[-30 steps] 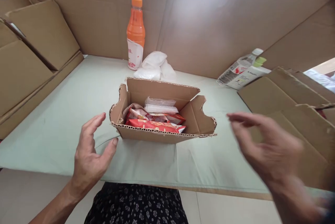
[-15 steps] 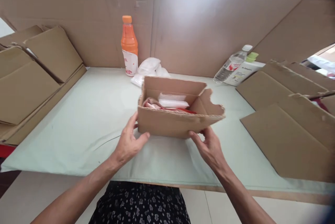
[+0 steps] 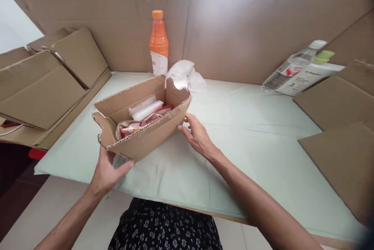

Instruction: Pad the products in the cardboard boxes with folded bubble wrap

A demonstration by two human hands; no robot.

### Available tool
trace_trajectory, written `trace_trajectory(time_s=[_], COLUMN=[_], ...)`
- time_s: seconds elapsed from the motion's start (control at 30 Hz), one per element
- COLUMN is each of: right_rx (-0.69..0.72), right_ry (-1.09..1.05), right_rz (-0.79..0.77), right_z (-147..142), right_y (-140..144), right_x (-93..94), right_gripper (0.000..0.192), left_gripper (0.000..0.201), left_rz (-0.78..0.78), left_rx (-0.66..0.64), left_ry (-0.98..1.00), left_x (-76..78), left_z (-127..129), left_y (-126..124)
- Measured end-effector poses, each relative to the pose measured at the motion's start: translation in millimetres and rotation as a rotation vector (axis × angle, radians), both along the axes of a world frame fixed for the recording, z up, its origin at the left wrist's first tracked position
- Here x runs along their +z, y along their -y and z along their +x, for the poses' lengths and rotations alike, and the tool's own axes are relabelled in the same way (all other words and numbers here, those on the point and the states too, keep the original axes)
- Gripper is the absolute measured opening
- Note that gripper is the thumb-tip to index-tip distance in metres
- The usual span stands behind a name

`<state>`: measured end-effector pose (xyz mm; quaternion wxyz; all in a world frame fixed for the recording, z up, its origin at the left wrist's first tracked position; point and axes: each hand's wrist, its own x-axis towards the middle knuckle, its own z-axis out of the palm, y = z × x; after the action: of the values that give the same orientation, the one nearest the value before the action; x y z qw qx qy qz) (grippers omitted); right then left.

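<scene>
Cardboard box [image 3: 140, 137], open-topped, tilted, lifted just above the pale green worktop [image 3: 248, 141], gripped at both ends. Left hand [image 3: 109, 170] under the near left corner, fingers clamped on its wall; right hand [image 3: 197, 135] at the right end, fingers pressed against that side. Between the fingers, inside: red snack packets [image 3: 131, 127] and a clear wrapped pack [image 3: 146, 108]. Beyond the fingers: orange bottle [image 3: 158, 43], white bag [image 3: 184, 74].
</scene>
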<state>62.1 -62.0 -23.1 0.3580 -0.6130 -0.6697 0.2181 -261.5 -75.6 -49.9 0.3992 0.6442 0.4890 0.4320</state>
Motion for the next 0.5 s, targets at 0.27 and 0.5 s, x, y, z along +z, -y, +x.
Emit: trace_trajectory(time_s=[0.27, 0.5], right_rx=[-0.030, 0.067], right_ry=[-0.010, 0.002], right_rz=[-0.061, -0.003], right_z=[-41.5, -95.6], right_y=[-73.0, -132.4], right_x=[-14.0, -42.4], right_gripper=[0.051, 0.071], left_gripper=[0.114, 0.117], left_rz=[0.086, 0.286], left_rx=[-0.005, 0.271], left_ry=[0.022, -0.033], left_x=[2.2, -1.0], left_z=[-18.2, -13.9], left_y=[-64.1, -147.4])
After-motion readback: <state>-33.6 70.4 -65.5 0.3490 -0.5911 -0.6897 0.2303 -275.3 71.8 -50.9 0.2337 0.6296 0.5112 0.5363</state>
